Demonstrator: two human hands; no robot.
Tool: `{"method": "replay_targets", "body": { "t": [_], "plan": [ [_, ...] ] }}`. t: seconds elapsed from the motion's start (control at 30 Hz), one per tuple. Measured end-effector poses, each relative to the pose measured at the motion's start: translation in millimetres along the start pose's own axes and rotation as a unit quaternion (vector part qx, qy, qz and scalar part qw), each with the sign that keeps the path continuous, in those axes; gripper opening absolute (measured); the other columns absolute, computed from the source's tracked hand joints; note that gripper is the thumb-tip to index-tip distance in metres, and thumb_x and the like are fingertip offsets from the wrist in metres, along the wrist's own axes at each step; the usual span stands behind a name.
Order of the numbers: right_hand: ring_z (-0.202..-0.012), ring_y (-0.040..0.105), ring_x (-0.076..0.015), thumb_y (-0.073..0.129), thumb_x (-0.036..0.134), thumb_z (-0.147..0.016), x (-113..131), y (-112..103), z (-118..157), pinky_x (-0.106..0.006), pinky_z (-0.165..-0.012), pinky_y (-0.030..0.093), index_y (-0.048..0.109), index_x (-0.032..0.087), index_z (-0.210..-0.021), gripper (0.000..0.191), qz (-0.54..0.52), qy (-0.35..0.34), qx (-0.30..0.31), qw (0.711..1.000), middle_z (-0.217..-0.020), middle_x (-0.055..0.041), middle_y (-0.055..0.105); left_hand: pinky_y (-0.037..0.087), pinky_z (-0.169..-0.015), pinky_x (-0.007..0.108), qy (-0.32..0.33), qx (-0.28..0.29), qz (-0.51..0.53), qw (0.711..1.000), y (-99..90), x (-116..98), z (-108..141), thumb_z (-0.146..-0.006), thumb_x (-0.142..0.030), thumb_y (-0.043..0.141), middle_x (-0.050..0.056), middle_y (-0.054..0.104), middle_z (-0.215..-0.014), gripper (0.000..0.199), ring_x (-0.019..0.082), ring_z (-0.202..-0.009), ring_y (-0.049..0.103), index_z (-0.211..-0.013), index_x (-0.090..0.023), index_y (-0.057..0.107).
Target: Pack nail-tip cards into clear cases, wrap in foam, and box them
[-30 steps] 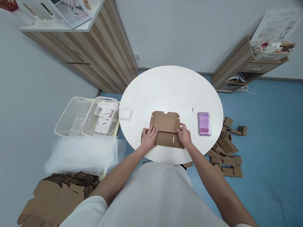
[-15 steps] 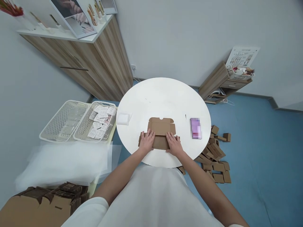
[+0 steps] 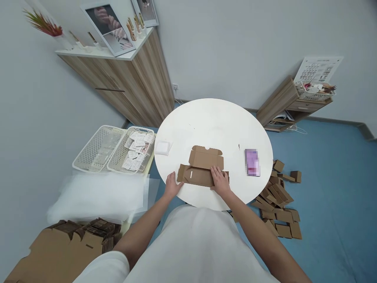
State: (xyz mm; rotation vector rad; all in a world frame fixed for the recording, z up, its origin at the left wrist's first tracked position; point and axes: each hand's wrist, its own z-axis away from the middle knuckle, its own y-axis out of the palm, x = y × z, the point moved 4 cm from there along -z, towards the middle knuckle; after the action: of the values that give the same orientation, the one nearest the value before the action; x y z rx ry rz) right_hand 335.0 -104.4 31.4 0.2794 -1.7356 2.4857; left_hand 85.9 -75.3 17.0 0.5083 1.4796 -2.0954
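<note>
A brown cardboard box blank [image 3: 202, 176] lies unfolded on the round white table in front of me. Its lid panel with a rounded notch points away from me, and a pale slot shows in the near panel. My left hand [image 3: 173, 186] is at the blank's left end, thumb and fingers apart, the thumb by the corner of the side flap. On the right part of the blank rests my right hand [image 3: 220, 181], fingers stretched out over the fold line.
The white table [image 3: 212, 118] carries a white padded packet [image 3: 162, 148] and a purple packet [image 3: 252, 162]. To the left stand white baskets [image 3: 101, 149], foam sheets [image 3: 100, 196] and stacked cardboard [image 3: 59, 251]. Folded boxes [image 3: 279, 196] lie on the floor at right.
My left hand has slid left off the blank's face to its left end, uncovering the slot. My right hand stays on the blank. The whole view has shifted a little.
</note>
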Motion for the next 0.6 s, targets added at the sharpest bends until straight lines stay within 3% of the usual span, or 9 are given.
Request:
{"method": "replay_targets", "body": {
  "t": [0.2, 0.4, 0.6],
  "plan": [
    [-0.133, 0.013, -0.0252, 0.07, 0.02, -0.06, 5.8, 0.5, -1.5, -0.048, -0.102, 0.018, 0.011, 0.023, -0.138, 0.098, 0.002, -0.005, 0.015, 1.0, -0.145, -0.0096, 0.018, 0.047, -0.078, 0.031, -0.011, 0.035, 0.098, 0.995, 9.6, -3.8, -7.9, -0.072, -0.019, 0.056, 0.008, 0.061, -0.104, 0.047, 0.02, -0.094, 0.058, -0.117, -0.017, 0.045],
    [-0.133, 0.014, -0.0254, 0.072, 0.02, -0.059, 7.4, 0.5, -2.8, -0.048, -0.102, 0.018, 0.01, 0.024, -0.138, 0.101, 0.009, -0.006, 0.026, 1.0, -0.145, -0.0099, 0.018, 0.046, -0.069, 0.03, -0.023, 0.034, 0.066, 0.997, 10.4, -15.6, -10.0, -0.074, -0.026, 0.055, 0.008, 0.065, -0.091, 0.024, 0.02, -0.084, 0.06, -0.095, -0.015, 0.056],
    [-0.133, 0.012, -0.0264, 0.073, 0.024, -0.058, 6.8, 1.3, -5.6, -0.047, -0.101, 0.02, 0.009, 0.023, -0.139, 0.103, 0.027, -0.009, 0.027, 0.999, -0.145, -0.0111, 0.018, 0.043, -0.064, 0.027, -0.013, 0.021, 0.039, 0.999, 6.2, -23.5, -4.5, -0.078, -0.027, 0.048, 0.007, 0.064, -0.085, 0.017, 0.018, -0.078, 0.058, -0.088, -0.015, 0.056]
  ]
}}
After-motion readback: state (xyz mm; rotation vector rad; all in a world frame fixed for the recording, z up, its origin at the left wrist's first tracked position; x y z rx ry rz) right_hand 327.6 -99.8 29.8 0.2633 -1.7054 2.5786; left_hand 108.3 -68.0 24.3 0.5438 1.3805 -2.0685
